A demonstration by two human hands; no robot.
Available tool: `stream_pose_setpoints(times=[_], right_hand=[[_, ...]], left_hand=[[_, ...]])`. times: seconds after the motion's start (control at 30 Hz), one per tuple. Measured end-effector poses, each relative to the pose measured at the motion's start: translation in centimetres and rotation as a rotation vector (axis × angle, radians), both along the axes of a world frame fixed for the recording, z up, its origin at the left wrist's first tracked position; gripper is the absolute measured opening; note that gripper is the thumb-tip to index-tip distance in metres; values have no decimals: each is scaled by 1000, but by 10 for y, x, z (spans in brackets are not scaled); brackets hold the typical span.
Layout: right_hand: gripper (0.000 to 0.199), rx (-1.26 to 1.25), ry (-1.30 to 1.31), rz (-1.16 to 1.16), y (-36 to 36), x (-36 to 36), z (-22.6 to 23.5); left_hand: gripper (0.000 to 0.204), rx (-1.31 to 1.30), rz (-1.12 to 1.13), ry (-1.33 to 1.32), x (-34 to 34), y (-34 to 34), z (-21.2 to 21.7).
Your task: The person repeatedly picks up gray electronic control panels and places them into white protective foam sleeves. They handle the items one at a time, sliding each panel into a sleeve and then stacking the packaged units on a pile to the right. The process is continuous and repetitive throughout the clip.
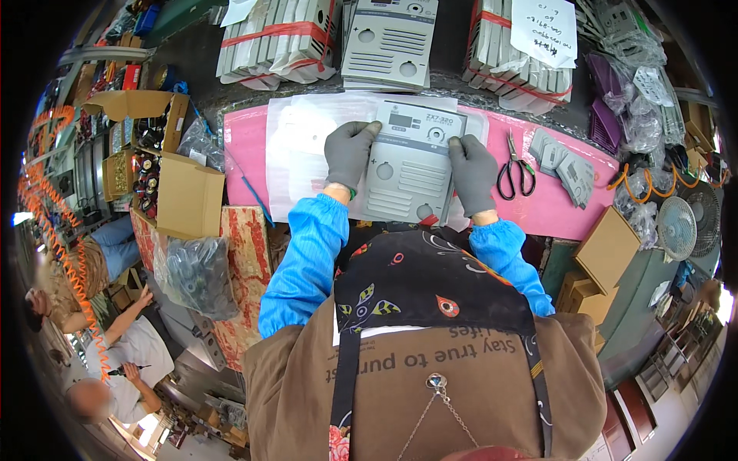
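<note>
Both my hands wear grey gloves and hold a grey front panel [405,173] with slotted vents, round cut-outs and a small dark display window. My left hand [348,151] grips its upper left edge, thumb on the face. My right hand [471,170] pinches its right edge, thumb also on top. The panel lies over white sheeting [300,138] on a pink mat [246,150]. More grey edges show under its right side, though I cannot tell how many. Black-handled scissors [515,170] lie just right of my right hand.
Beyond the mat stands a stack of similar panels [390,46]. Red-strapped bundles flank it, one left [278,42] and one right [523,58]. Small grey plates [567,167] lie right of the scissors. An open cardboard box [191,196] stands left. Two other people are at far left.
</note>
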State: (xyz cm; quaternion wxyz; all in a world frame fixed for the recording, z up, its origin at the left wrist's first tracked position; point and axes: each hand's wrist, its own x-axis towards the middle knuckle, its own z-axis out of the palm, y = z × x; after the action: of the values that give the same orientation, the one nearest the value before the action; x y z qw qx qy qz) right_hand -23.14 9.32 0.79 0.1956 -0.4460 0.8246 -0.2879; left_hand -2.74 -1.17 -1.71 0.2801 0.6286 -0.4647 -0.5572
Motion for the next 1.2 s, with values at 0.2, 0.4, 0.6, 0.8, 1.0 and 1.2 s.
stream_pose_setpoints(times=[0.2, 0.4, 0.6, 0.8, 1.0, 1.2], right_hand=[[29, 28, 19, 12, 0, 1, 2], [26, 108, 240, 291, -9, -17, 9], [36, 432, 474, 633, -40, -29, 49], [52, 456, 124, 357, 3, -35, 31], [51, 228, -363, 17, 38, 8, 31], [34, -12, -392, 196, 43, 30, 145]], left_hand=[[32, 4, -9, -11, 1, 0, -3], [45, -255, -542, -619, 7, -26, 27], [60, -250, -988, -1047, -4, -62, 64], [54, -93, -659, -577, 7, 2, 36], [55, 44, -451, -336, 0, 24, 48], [46, 6, -481, 287, 23, 8, 77]])
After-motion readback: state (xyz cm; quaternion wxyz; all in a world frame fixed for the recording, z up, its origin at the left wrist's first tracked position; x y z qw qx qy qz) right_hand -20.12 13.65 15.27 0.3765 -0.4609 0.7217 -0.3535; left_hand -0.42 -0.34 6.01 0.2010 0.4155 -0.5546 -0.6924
